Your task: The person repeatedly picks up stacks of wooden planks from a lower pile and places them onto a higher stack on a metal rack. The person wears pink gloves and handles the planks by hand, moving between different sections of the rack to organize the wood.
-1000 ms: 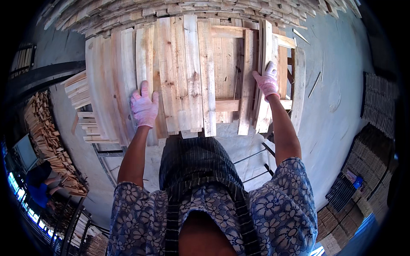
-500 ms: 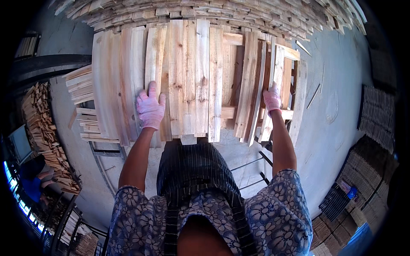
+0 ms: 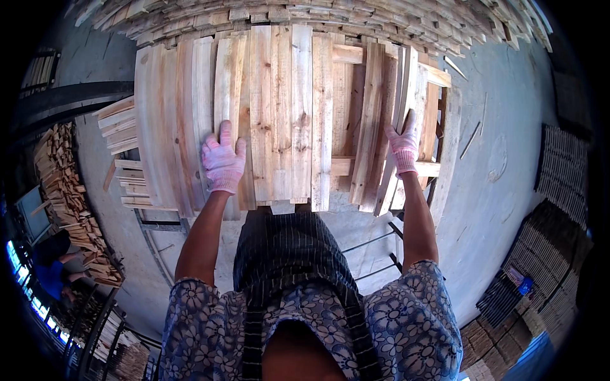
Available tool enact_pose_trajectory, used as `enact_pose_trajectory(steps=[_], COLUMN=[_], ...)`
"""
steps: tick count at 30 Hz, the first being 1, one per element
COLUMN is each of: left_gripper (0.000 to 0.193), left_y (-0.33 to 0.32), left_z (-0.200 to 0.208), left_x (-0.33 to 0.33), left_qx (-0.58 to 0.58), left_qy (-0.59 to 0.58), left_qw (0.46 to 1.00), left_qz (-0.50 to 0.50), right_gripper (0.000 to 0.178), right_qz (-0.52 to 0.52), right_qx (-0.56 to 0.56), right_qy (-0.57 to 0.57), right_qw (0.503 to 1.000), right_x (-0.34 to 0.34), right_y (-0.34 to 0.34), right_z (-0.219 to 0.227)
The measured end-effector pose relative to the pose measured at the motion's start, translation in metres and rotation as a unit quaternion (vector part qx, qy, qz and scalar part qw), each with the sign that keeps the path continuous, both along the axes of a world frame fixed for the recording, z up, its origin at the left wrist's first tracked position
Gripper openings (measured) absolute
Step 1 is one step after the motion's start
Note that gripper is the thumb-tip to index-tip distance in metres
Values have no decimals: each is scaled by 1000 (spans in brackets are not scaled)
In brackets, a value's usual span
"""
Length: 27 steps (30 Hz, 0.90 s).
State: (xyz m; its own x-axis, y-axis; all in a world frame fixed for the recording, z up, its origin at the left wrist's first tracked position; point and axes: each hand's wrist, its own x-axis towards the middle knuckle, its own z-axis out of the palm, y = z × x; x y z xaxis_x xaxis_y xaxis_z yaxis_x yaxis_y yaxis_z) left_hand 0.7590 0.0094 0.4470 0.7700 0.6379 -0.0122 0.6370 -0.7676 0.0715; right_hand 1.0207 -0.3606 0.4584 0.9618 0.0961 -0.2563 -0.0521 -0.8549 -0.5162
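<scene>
My left hand (image 3: 223, 162), in a pink-and-white knit glove, lies flat with fingers spread on a row of pale wooden slats (image 3: 260, 120). To the right, my right hand (image 3: 404, 147), gloved alike, has its thumb and fingers on either side of a narrow wooden slat (image 3: 406, 82). That slat leans slightly, its top end farther right than its near end. Just left of it are two browner slats (image 3: 370, 114). Below the slats, crosspieces (image 3: 342, 166) show through a gap between the middle and right-hand boards.
Long stacks of slats (image 3: 286, 14) run along the far side. Shorter pieces (image 3: 121, 127) stick out at left, above a metal frame (image 3: 159, 225). A heap of offcuts (image 3: 79, 209) and a seated person (image 3: 56, 267) are farther left. Dark stacked bundles (image 3: 546, 247) stand at right.
My right hand has shifted slightly left, its thumb now spread from the fingers. The narrow slat under it has moved and tilted. My left hand stays in place.
</scene>
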Motion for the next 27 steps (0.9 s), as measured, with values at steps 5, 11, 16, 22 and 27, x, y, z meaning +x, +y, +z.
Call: enact_pose_trajectory(steps=[5,11,16,22,27], left_gripper=[63,62,62,61,77], left_y=[-2,0,1,4,3], left_z=[4,6,6,0,3], left_x=[2,0,1,5,6], left_qx=[-24,-22,-29,-3,-64], left_qy=[20,23,28,20,57], left_qw=[999,999,999,1000,996], left_qz=[15,11,6,2,38], right_gripper=[94,90,85,85,82], right_qz=[0,41,1,39,49], right_qx=[-182,-256,-256,-85,-83], right_qy=[53,0,26,39,124], right_qw=[982,966,966,995,988], right_x=[-33,-36,-37,-65,-41], right_y=[91,105,137,154,123], right_z=[37,7,-5,-10,14])
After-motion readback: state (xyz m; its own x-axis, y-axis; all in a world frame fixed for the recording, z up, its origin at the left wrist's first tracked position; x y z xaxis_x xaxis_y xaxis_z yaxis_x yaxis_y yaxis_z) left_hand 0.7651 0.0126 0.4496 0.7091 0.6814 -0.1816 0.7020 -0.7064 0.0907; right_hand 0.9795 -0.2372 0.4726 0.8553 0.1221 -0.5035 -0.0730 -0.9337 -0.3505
